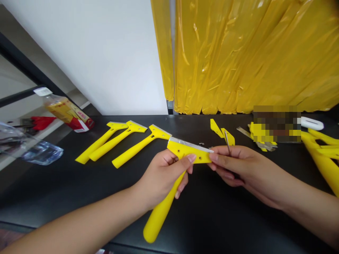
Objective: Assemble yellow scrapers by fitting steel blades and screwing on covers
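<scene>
A yellow scraper (pixel 162 220) with a metal blade (pixel 191 144) along its head is held above the black table, its handle pointing down toward me. My left hand (pixel 161 173) is closed around the neck, thumb pressed on the head between two screw holes. With thumb and fingertips, my right hand (pixel 243 164) pinches the right end of the head and blade. A thin metal rod (pixel 227 138), perhaps a hex key, sticks up from between my right fingers; its lower part is hidden. Beyond the hands lie two loose yellow plates (pixel 216 128) and tiny screws (pixel 201 143).
Three yellow scrapers (pixel 132 150) lie side by side at left. Farther left are a drink bottle (pixel 69 111) and a clear plastic bottle (pixel 45 151). At right are yellow pieces and blades (pixel 265 145), a white case (pixel 312 123) and yellow handles (pixel 323 162). Yellow wrapping (pixel 238 56) stands behind.
</scene>
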{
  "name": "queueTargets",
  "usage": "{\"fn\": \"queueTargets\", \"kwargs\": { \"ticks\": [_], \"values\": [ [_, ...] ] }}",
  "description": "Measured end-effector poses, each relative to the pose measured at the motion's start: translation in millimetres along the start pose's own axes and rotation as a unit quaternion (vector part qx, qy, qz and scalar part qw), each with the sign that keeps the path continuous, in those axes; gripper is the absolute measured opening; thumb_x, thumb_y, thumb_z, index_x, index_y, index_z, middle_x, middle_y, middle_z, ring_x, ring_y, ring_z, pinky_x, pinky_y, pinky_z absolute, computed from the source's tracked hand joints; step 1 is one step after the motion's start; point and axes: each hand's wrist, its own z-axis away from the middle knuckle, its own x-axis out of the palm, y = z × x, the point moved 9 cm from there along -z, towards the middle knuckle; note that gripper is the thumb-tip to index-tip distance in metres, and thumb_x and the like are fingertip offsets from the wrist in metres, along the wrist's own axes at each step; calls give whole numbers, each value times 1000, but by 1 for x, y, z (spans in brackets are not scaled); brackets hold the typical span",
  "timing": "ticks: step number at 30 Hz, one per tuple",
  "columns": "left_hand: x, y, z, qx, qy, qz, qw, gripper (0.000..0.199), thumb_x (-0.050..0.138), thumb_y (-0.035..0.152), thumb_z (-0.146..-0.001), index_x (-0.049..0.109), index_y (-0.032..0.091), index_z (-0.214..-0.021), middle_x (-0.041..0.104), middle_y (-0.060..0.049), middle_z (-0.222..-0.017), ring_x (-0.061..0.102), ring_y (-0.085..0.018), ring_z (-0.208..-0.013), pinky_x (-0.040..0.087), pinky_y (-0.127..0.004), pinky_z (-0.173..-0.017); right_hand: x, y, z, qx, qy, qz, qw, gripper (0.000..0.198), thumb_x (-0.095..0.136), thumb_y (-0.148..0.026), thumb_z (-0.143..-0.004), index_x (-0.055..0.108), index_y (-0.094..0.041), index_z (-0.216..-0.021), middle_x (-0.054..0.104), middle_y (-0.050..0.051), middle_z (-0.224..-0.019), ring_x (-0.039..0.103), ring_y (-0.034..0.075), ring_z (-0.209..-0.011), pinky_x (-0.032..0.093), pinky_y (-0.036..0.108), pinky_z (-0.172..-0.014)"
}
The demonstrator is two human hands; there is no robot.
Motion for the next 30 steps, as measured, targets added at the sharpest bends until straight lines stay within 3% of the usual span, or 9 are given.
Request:
{"fn": "queueTargets", "kwargs": {
  "ticks": [5,16,24,27,30],
  "values": [
    [0,-1,0,-2,-14,2,1000,41,72,55,-102,63,19,-82,56,3,-46,47,-9,-36,38,-16,-38,-6,-6,-1,-20,31,54,998,49,86,-65,-85,71,-19,-83,49,-4,-69,29,6,-54,17,26,-48],
    [0,-5,1,-19,-14,1,1000,44,70,57,-102,66,18,-84,58,1,-47,45,-9,-35,37,-16,-38,-4,-10,-1,-29,23,74,997,50,84,-66,-86,73,-18,-82,53,-2,-70,29,6,-53,15,27,-47],
    [1,-5,1,-22,-28,6,999,45,69,57,-104,69,17,-84,58,1,-47,47,-8,-36,38,-16,-39,-7,-11,-2,-45,28,125,991,56,77,-75,-89,71,-20,-81,44,-4,-64,27,8,-53,15,27,-47],
    [1,-5,0,-19,-27,6,999,45,68,56,-104,69,17,-81,57,2,-47,47,-8,-36,37,-15,-39,-9,-13,-1,-54,40,150,986,56,76,-75,-90,71,-21,-81,49,-3,-68,31,9,-57,21,27,-49],
    [0,-2,0,-13,-22,8,1000,46,68,55,-104,67,17,-78,55,2,-46,46,-8,-36,36,-15,-38,-14,-22,5,-79,66,169,980,52,71,-75,-94,78,-23,-97,62,2,-82,45,14,-67,34,29,-56]
  ]
}}
